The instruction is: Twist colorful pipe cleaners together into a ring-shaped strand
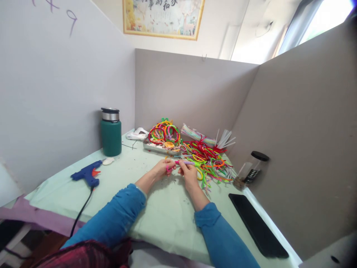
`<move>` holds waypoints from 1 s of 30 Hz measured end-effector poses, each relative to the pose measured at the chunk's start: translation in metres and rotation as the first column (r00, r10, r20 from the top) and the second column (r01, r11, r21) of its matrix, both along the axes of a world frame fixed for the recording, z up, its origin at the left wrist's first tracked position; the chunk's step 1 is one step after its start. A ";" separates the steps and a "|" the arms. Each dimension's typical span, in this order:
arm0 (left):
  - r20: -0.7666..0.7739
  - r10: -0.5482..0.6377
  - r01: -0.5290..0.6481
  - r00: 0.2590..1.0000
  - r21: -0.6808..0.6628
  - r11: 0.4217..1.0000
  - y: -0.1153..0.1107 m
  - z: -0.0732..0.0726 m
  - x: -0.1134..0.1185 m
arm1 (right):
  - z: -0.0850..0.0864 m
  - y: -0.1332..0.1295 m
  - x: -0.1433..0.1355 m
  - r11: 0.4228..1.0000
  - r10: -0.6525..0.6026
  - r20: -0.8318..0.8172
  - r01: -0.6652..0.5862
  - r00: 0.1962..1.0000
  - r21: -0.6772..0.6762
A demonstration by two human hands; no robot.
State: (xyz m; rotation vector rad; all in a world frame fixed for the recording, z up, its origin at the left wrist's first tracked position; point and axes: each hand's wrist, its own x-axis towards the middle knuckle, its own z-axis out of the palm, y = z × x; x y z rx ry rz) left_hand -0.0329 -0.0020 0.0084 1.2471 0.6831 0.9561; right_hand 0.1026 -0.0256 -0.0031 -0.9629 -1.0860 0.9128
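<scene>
Both hands meet over the middle of the pale green tabletop. My left hand (165,168) is closed on a pink fuzzy stem (169,169), whose end curls below the fingers. My right hand (188,172) pinches the same strip a little further right, where it looks pink and purple (189,162). Beyond the right fingers the strip runs up to a green piece in the pile of coloured fuzzy stems (206,154). Just behind the hands sits a metal tray (160,149) with coloured rings (164,132) and small pale pieces in it.
A blue glue gun (87,174) with a black cord lies at left, near a green bottle (111,134). At right are a clear jar (252,169) and a black flat object (256,225). Grey partitions (195,85) enclose the table.
</scene>
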 end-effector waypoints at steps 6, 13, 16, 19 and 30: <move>-0.096 0.084 -0.071 0.992 0.141 0.987 0.003 -0.001 0.002 | -0.002 0.002 0.001 1.000 0.001 -0.036 0.000 0.999 0.010; -0.207 0.271 -0.195 0.940 0.327 0.925 0.005 -0.001 0.005 | -0.003 0.004 0.000 0.999 -0.038 -0.036 0.039 0.999 0.031; -0.234 0.281 -0.200 0.931 0.319 0.927 0.005 -0.001 0.004 | -0.004 0.005 0.000 0.999 -0.039 -0.033 0.040 0.999 0.028; -0.235 0.294 -0.212 0.926 0.319 0.924 0.006 -0.002 0.003 | -0.004 0.004 0.001 0.999 -0.025 -0.026 0.025 0.999 0.025; -0.194 0.237 -0.169 0.952 0.314 0.934 0.008 -0.008 0.004 | 0.002 0.000 0.001 0.997 0.070 -0.094 -0.069 0.993 0.020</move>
